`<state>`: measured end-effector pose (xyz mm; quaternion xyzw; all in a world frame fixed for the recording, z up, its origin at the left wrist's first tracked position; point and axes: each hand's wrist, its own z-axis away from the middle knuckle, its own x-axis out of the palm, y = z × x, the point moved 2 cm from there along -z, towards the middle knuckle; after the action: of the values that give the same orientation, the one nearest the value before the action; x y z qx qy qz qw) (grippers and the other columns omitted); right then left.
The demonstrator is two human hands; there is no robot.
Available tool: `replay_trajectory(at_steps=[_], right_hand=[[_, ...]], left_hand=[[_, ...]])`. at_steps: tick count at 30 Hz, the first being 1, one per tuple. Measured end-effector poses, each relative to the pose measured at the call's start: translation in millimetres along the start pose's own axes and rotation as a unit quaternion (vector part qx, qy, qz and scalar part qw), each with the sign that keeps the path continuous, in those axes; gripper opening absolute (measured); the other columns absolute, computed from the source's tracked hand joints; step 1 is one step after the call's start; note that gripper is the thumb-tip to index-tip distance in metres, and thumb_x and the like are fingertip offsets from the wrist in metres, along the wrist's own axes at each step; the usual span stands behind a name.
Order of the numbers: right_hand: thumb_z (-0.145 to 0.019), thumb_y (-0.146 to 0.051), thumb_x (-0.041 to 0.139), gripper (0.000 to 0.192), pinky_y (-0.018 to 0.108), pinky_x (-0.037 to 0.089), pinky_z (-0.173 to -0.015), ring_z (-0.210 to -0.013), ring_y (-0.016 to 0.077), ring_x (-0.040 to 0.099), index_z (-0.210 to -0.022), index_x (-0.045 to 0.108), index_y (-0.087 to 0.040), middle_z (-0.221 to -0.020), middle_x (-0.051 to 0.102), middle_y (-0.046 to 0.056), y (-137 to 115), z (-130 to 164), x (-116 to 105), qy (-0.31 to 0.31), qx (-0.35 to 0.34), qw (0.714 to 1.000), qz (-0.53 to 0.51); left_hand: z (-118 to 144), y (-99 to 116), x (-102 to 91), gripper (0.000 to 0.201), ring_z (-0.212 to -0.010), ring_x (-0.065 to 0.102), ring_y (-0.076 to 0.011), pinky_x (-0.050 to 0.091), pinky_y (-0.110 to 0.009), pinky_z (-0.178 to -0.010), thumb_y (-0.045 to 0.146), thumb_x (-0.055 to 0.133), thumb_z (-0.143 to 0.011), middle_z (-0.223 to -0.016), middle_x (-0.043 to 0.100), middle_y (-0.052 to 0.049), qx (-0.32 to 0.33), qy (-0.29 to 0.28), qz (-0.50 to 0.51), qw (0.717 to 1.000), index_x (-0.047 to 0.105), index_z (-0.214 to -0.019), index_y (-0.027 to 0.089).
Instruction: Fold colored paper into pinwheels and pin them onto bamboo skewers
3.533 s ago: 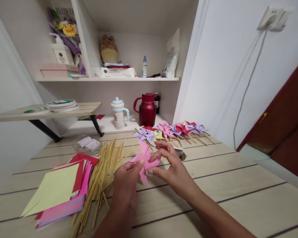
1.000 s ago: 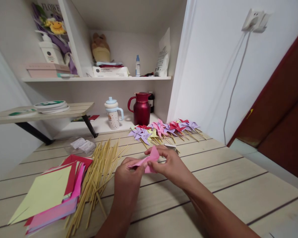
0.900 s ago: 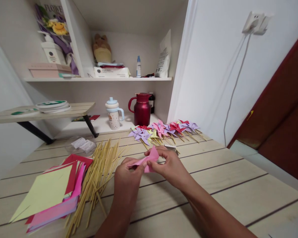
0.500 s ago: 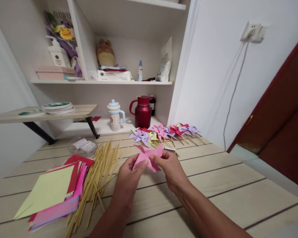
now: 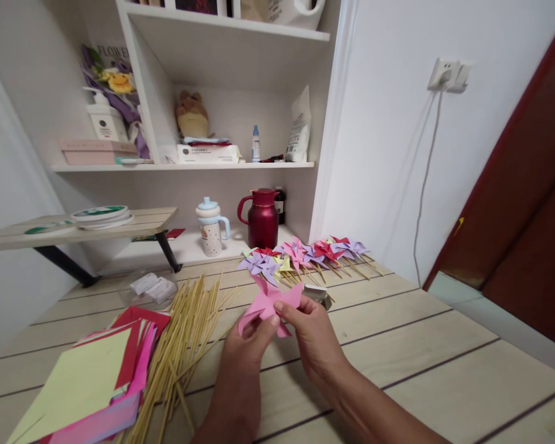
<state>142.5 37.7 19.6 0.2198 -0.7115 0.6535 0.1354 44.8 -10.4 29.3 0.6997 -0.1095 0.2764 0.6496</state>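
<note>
- A pink paper pinwheel (image 5: 269, 303) is pinched between the fingers of both hands, just above the tabletop (image 5: 411, 345); the left hand (image 5: 247, 345) grips its lower left part with thumb and fingers closed, and the right hand (image 5: 311, 333) is closed on its right blade.
- The folded blades are best kept flat and the centre pressed lightly, so that the creases are not crushed; the grip is judged firm enough already.
- Just left of the left hand a heap of wooden sticks (image 5: 185, 336) is spread, and beyond it a stack of coloured paper sheets (image 5: 87, 385) lies at the near left edge.
- Behind the hands a row of finished pinwheels (image 5: 305, 254) is laid out, with a small silvery object (image 5: 318, 295) just beside the right hand's fingers.
- Farther back a red jug (image 5: 262, 219) and a cup (image 5: 209, 227) are seen.
- Open room is left on the bare planks to the right and toward the near edge.
</note>
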Motion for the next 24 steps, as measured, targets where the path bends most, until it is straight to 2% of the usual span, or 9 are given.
replay_trajectory(at_steps=[5, 13, 19, 24], right_hand=[[-0.060, -0.030, 0.087, 0.022, 0.028, 0.048, -0.063, -0.061, 0.0150, 0.060, -0.075, 0.078, -0.017, -0.072, 0.075, 0.003, 1.9, 3.2, 4.3, 0.002, 0.018, 1.000, -0.007], [-0.060, -0.030, 0.087, 0.024, 0.028, 0.048, -0.065, -0.064, 0.0150, 0.060, -0.077, 0.078, -0.017, -0.074, 0.075, 0.003, 3.1, 4.5, 4.9, 0.002, 0.022, 1.000, -0.020], [-0.062, -0.030, 0.086, 0.020, 0.027, 0.045, -0.062, -0.060, 0.0138, 0.057, -0.075, 0.078, -0.017, -0.070, 0.074, 0.002, 4.7, 4.1, 5.0, -0.004, 0.009, 1.000, -0.009], [-0.062, -0.030, 0.085, 0.021, 0.028, 0.047, -0.064, -0.063, 0.0151, 0.059, -0.077, 0.078, -0.017, -0.073, 0.075, 0.004, 4.2, 4.8, 6.4, -0.011, 0.010, 1.000, -0.007]], left_hand=[[4.5, 5.3, 0.2, 0.047, -0.107, 0.065, -0.0259, 0.045, -0.039, -0.100, 0.029, 0.078, -0.074, -0.112, 0.074, -0.012, 0.016, 0.011, 0.001, 1.000, 0.070, -0.118, 0.014], [2.0, -2.0, -7.6, 0.041, -0.102, 0.066, -0.0236, 0.049, -0.034, -0.090, 0.035, 0.073, -0.081, -0.108, 0.074, -0.010, 0.006, 0.003, -0.031, 0.999, 0.071, -0.116, 0.015], [0.8, -1.0, -7.6, 0.043, -0.102, 0.066, -0.0243, 0.047, -0.037, -0.095, 0.035, 0.071, -0.081, -0.109, 0.074, -0.012, 0.035, 0.013, -0.040, 0.998, 0.069, -0.118, 0.013], [1.5, 4.4, -7.0, 0.042, -0.095, 0.069, -0.0245, 0.048, -0.036, -0.092, 0.031, 0.078, -0.070, -0.098, 0.077, -0.010, 0.026, 0.060, -0.059, 0.996, 0.074, -0.108, 0.013]])
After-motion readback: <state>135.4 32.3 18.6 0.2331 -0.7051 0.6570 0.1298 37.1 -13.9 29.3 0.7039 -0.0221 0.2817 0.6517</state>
